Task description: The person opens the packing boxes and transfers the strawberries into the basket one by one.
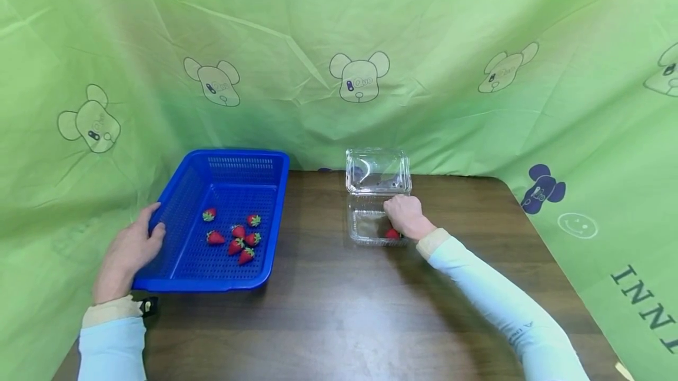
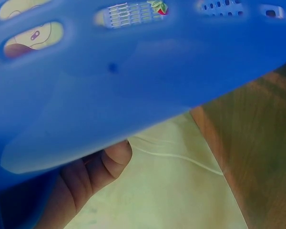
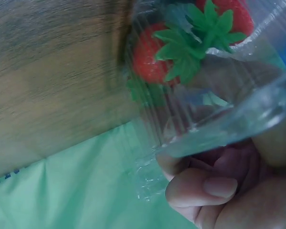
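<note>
My left hand (image 1: 129, 251) grips the left rim of a blue plastic basket (image 1: 279, 216), thumb over the rim. In the left wrist view its fingers (image 2: 115, 160) curl under the basket's edge. Several red strawberries (image 1: 215, 238) with green leaves lie on the basket's slotted floor. My right hand (image 1: 406, 216) is bent down into a clear plastic clamshell box (image 1: 365, 225) with its lid (image 1: 371, 170) raised behind. Curled fingers (image 3: 195, 188) show past the box's rim; whether they hold anything I cannot tell. Two strawberries (image 3: 149, 55) show through the box wall, near the hand.
The basket and the box stand apart on a brown wooden table (image 1: 328, 292), basket left, box toward the back. Green cloth (image 1: 424, 133) printed with bear heads hangs behind and at both sides, meeting the table's edges.
</note>
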`<state>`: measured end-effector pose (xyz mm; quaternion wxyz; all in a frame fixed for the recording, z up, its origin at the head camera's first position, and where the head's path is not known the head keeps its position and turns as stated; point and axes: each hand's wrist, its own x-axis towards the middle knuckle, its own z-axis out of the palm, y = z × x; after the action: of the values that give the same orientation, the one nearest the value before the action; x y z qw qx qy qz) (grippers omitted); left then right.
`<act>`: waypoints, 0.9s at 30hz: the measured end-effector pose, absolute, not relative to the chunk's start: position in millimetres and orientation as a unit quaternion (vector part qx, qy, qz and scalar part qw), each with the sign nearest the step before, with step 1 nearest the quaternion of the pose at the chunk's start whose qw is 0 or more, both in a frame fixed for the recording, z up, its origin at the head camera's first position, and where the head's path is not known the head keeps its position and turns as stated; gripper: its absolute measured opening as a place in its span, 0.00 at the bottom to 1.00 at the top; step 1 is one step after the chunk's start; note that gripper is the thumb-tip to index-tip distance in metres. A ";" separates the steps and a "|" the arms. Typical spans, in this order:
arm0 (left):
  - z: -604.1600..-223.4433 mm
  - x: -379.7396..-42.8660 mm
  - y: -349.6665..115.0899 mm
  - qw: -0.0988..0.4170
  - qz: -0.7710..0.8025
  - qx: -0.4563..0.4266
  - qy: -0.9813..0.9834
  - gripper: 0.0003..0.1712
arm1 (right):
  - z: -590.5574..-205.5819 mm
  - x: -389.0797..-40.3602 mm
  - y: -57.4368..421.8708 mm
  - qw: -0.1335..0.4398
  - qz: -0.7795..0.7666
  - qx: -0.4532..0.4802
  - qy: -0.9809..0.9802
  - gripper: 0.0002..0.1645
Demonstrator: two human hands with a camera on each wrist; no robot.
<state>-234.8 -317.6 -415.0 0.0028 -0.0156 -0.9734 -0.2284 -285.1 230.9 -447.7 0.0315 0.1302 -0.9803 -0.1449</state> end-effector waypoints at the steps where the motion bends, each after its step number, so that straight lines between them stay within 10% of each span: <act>1: -415.4 -234.5 -317.6 0.003 -0.228 -0.016 -0.973 0.35 | -448.2 -285.3 230.6 0.033 -0.143 0.131 -0.980 0.10; 27: -413.8 -238.4 -319.1 -0.016 -0.233 -0.007 -0.972 0.36 | -431.1 -286.8 225.7 0.030 -0.137 0.082 -0.987 0.09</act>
<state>-238.4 -319.1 -413.8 -0.0157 -0.0071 -0.9723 -0.2333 -286.8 225.7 -431.1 0.0300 0.0820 -0.9867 -0.1370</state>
